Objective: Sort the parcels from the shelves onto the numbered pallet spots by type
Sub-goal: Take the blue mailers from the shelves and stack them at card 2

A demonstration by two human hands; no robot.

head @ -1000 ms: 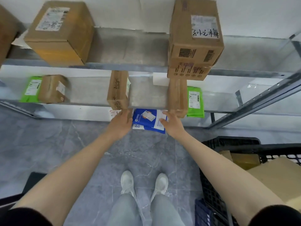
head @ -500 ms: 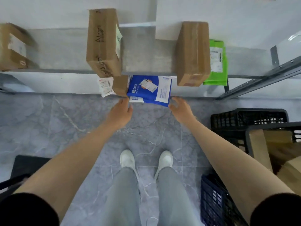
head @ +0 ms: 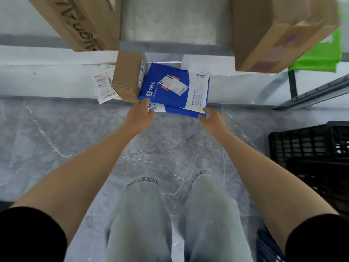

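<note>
A grey marble-patterned floor (head: 56, 140) fills most of the view, and the white lowest shelf (head: 47, 80) of a rack is seen along its far edge. Two large cardboard boxes are seen on the shelf above: a long box with handwriting (head: 83, 21) at the upper left and a taped cardboard box (head: 279, 31) at the upper right, with a green mailer bag (head: 321, 53) just behind the latter. A black plastic crate (head: 309, 148) is seen on the floor at the right. The person's legs in pale grey trousers (head: 139, 220) are seen at the bottom centre.

On the lowest shelf a blue parcel (head: 170, 87) with a white panel and a shipping label is lying flat, its near edge overhanging the shelf front. A small cardboard box (head: 126, 76) is set just beside it on the left, touching it, and a white labelled packet (head: 104, 84) lies partly beneath that box.

The blue parcel is gripped at its near left corner by the left hand (head: 139, 116), the thumb laid on top. The near right corner is touched by the fingers of the right hand (head: 213, 120); whether that hand is closed around the edge cannot be told.
</note>
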